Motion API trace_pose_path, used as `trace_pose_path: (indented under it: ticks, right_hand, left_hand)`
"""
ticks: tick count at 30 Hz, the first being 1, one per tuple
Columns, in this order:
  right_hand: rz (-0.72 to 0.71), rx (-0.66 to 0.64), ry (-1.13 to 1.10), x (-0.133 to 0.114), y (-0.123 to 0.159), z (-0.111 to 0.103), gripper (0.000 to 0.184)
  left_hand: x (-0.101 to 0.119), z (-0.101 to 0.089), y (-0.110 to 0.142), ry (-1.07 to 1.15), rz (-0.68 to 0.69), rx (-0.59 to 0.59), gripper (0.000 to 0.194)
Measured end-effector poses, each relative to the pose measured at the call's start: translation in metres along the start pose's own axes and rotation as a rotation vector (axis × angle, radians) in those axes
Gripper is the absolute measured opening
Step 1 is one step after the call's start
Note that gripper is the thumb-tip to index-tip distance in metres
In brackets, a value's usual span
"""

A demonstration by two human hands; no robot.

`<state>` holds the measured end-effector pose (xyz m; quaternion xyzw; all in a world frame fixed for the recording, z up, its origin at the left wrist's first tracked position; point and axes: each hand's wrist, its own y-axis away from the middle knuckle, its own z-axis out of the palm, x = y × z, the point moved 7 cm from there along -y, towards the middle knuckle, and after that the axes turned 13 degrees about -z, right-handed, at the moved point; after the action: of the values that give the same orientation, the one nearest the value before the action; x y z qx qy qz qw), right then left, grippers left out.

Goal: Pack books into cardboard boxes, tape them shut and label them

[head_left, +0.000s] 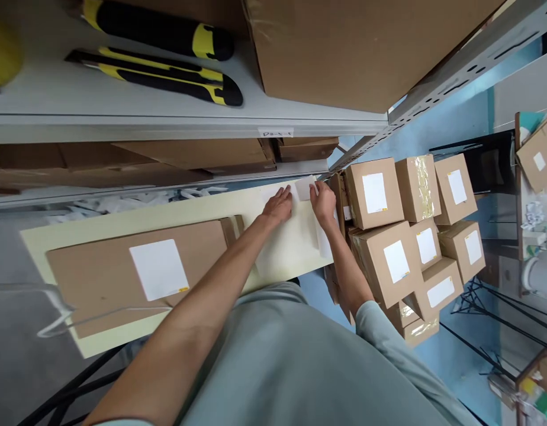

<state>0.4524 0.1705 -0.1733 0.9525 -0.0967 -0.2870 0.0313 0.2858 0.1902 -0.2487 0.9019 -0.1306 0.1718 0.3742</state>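
A long cream board lies across in front of me. My left hand rests flat near its right end, fingers stretched over a pale sheet. My right hand is beside it at the board's end, thumb and fingers closed on the edge of a white paper. How far that paper runs under the hands is hard to see against the pale board. On the board's left part lies a flat brown carton with a white label.
Labelled cartons are stacked at the right. Above the board runs a grey shelf with a utility knife, another black-and-yellow tool and a large carton. A white wire frame crosses the left side.
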Motion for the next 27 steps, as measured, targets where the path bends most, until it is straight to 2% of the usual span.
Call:
trace_pose_path:
  ticks: [2, 6, 12, 16, 18, 20, 22, 24, 26, 27]
  right_hand:
    - [0.016, -0.017, 0.046, 0.003, -0.003, 0.001, 0.034]
    - [0.056, -0.013, 0.092, 0.007, -0.007, 0.005, 0.043]
    - [0.144, -0.03, 0.171, 0.016, 0.001, 0.003, 0.04]
    - [0.209, 0.046, 0.174, 0.021, 0.026, -0.018, 0.044]
    - [0.225, 0.125, 0.158, 0.02, 0.044, -0.035, 0.05]
    - [0.209, 0.237, 0.12, 0.012, 0.063, -0.055, 0.055]
    - [0.159, 0.341, 0.066, -0.003, 0.082, -0.071, 0.058]
    - [0.075, 0.352, 0.015, -0.026, 0.097, -0.076, 0.055]
    - [-0.044, 0.244, -0.018, -0.056, 0.11, -0.067, 0.047]
    - [-0.116, 0.165, -0.033, -0.073, 0.118, -0.058, 0.043]
  left_hand:
    - [0.003, 0.004, -0.006, -0.025, 0.003, -0.018, 0.082]
    - [0.006, 0.008, -0.013, -0.093, 0.031, 0.02, 0.086]
    - [-0.002, 0.016, -0.024, -0.015, -0.003, 0.07, 0.082]
    - [-0.006, 0.018, -0.029, 0.028, -0.029, 0.049, 0.078]
    - [-0.002, 0.013, -0.03, 0.082, -0.042, 0.031, 0.074]
    - [0.005, 0.003, -0.027, 0.227, -0.062, 0.019, 0.07]
    - [0.017, -0.01, -0.015, 0.384, -0.082, 0.029, 0.064]
    - [0.027, -0.02, 0.01, 0.578, -0.101, 0.042, 0.061]
    - [0.034, -0.025, 0.05, 0.917, -0.098, -0.012, 0.071]
    - [0.036, -0.024, 0.074, 1.111, -0.077, -0.089, 0.084]
